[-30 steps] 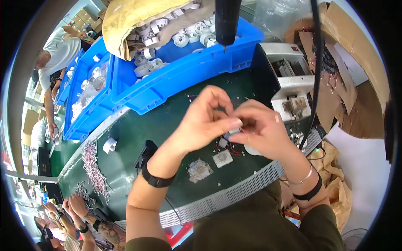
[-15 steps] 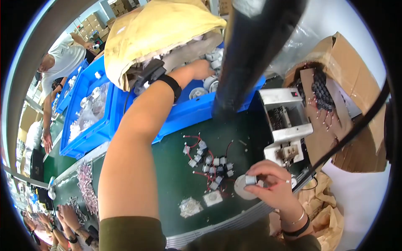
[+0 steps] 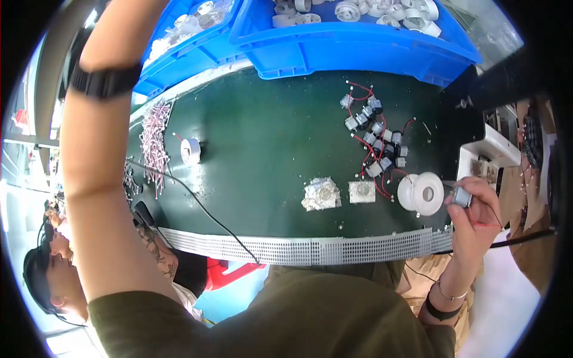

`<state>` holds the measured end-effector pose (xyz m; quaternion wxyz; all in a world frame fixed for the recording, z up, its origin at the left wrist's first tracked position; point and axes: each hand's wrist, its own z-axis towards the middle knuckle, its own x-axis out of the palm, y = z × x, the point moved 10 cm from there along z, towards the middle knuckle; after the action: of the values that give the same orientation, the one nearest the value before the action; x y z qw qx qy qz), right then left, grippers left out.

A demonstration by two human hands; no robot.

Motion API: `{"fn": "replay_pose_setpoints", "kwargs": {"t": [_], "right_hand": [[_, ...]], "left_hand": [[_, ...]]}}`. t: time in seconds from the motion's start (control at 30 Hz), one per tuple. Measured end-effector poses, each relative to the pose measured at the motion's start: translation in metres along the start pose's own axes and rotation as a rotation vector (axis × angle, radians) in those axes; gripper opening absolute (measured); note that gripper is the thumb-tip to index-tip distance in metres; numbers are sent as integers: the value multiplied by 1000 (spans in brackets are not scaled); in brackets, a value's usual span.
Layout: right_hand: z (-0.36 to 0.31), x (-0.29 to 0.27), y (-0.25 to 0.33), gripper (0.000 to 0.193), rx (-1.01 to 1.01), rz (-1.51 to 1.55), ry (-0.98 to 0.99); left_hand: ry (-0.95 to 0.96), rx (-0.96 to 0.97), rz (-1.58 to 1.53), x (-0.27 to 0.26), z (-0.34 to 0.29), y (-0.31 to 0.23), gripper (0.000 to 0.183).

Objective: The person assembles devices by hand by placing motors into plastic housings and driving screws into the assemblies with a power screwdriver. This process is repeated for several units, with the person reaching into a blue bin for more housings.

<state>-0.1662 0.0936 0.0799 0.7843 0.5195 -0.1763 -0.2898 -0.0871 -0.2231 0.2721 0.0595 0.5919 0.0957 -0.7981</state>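
Observation:
In my right hand (image 3: 474, 209), a small silver motor (image 3: 462, 196) with red wire is pinched between thumb and fingers. Just left of that hand stands a white spool-shaped piece (image 3: 428, 194) with a round hole, on the green worktop (image 3: 256, 143). Farther off is a heap of similar small motors (image 3: 382, 137) with red and dark wires. My left forearm (image 3: 101, 161), with a black wristband, reaches up past the top left edge, and its hand is out of sight.
Blue bins (image 3: 352, 48) with white plastic parts line the far side. A white ring-shaped part (image 3: 190, 151) and a bundle of thin wires (image 3: 156, 140) lie at left. A crumpled silvery lump (image 3: 321, 194) and pale square block (image 3: 362, 192) sit mid-front. A white machine (image 3: 489, 152) stands at right.
The view has swung, showing more of the worktop's left side. My left hand has left the blue bin and gone out of frame. My right hand still holds the motor.

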Motion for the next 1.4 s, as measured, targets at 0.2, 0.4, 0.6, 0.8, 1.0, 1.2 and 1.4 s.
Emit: {"fn": "replay_pose_setpoints", "kwargs": {"t": [0.2,0.4,0.6,0.8,1.0,1.2,1.4], "right_hand": [[-16,-31,13,32,12,-165,-241],[-8,-31,24,30,79,4,-222],[-26,-44,23,29,30,36,-255],[-15,-38,-1,32,184,-49,-117],[-12,-24,-12,31,226,-35,8],[-3,0,-4,27,97,-461,183],[1,23,-8,27,-91,-814,362]], "left_hand": [[72,-92,-992,125,-104,-84,28],[-374,329,-699,154,-119,-205,39],[-168,611,-479,209,-127,-244,46],[-278,402,-737,188,-120,-204,66],[-125,364,-718,214,-103,-217,64],[-43,318,-896,227,-98,-210,58],[-23,272,-947,231,-97,-206,60]]}}
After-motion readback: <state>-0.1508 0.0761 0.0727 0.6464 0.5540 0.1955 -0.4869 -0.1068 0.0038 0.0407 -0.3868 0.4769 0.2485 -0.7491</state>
